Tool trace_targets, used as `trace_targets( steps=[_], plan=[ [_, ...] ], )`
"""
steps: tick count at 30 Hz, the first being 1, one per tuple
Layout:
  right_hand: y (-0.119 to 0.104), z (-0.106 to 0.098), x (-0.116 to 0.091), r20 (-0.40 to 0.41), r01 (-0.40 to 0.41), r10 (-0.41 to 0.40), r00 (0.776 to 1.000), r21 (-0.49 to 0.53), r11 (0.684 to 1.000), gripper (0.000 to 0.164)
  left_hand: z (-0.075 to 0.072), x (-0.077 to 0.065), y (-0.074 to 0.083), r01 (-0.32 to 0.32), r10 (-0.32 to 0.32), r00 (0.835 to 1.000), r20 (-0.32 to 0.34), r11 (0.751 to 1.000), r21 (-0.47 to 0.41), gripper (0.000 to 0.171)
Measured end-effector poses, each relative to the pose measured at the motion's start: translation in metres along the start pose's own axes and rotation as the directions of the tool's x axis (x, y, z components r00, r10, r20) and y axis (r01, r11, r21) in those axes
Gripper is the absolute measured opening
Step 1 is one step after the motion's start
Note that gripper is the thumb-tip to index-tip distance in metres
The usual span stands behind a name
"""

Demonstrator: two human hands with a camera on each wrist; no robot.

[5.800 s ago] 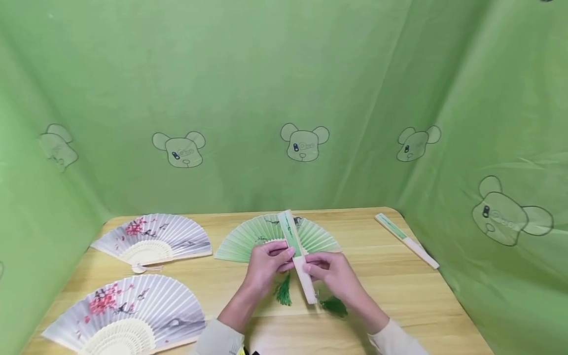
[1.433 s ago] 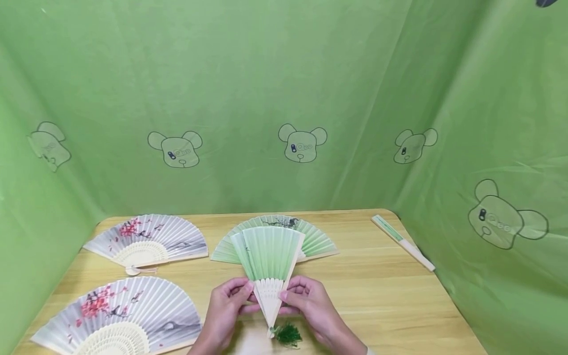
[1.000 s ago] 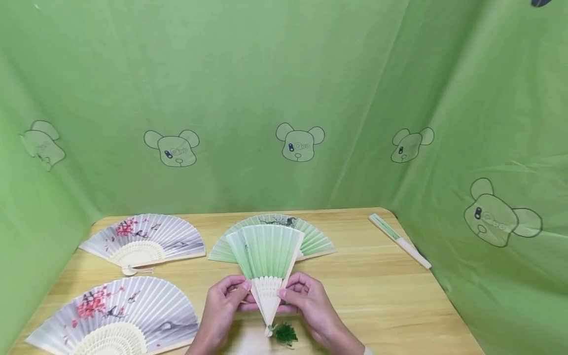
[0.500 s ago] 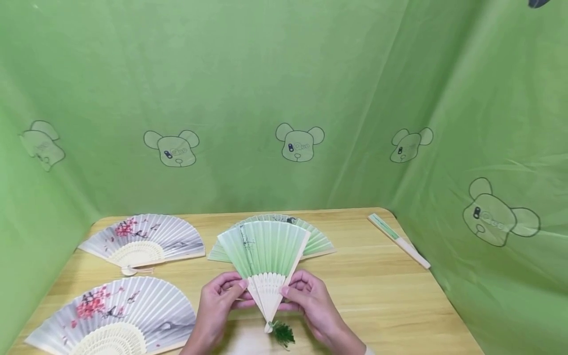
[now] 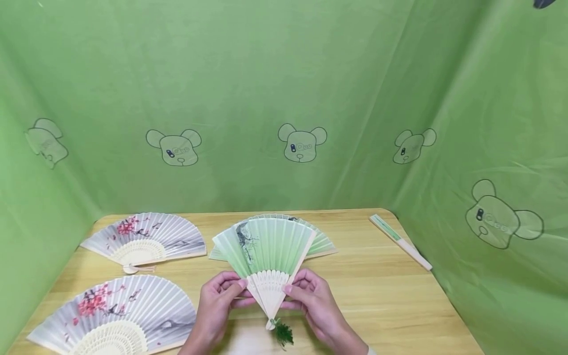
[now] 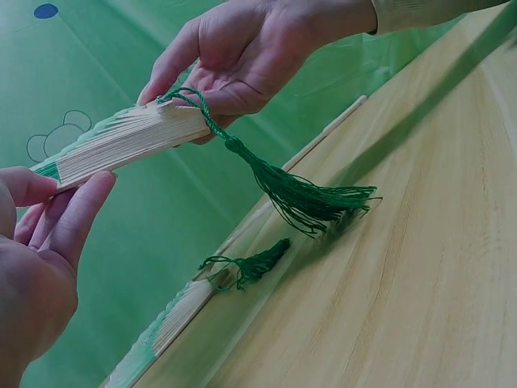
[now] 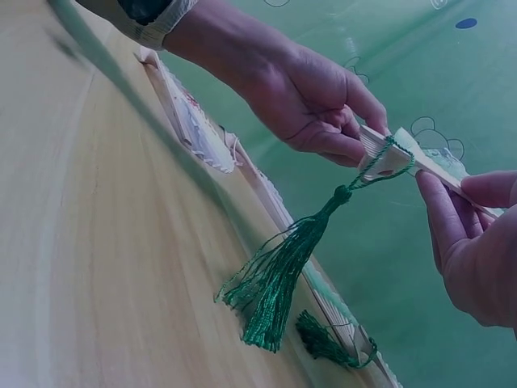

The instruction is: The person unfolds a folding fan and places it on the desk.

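A green folding fan (image 5: 275, 246) is held up in the head view, partly spread, with a dark branch print at its upper left. My left hand (image 5: 217, 303) pinches its left edge between thumb and fingers. On the opposite edge, my right hand (image 5: 315, 303) pinches the outer rib. The fan's pivot points down toward me, and a green tassel (image 6: 299, 190) dangles from it above the table. Behind the held fan lies a second green fan (image 5: 326, 244), spread out and partly hidden; its tassel (image 7: 323, 339) shows in the right wrist view.
Two spread grey fans with pink blossoms, a rear one (image 5: 177, 236) and a front one (image 5: 166, 315), lie on the left of the wooden table (image 5: 390, 305). A folded green fan (image 5: 399, 241) lies near the right edge. Green cloth walls (image 5: 239, 98) enclose the table.
The held fan was folded at first and is now partly spread. It has opened steadily wider, showing more of the branch print. My hands have come nearer to me.
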State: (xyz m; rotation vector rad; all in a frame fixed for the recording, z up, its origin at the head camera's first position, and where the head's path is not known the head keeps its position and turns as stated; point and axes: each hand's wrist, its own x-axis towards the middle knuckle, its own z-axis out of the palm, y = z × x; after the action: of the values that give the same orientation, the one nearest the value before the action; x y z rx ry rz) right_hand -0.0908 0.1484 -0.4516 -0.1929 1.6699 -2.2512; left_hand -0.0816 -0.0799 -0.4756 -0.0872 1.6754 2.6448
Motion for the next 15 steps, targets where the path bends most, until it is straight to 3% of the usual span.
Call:
trace_targets(
  steps=[15],
  plan=[
    [-0.0009,-0.0035,0.0015,0.004,0.018,-0.019,1.000,0.023,1.000,0.018,-0.0018,-0.0011,0.0017,-0.030,0.030,0.999,0.028,1.000,-0.009,0.011]
  ],
)
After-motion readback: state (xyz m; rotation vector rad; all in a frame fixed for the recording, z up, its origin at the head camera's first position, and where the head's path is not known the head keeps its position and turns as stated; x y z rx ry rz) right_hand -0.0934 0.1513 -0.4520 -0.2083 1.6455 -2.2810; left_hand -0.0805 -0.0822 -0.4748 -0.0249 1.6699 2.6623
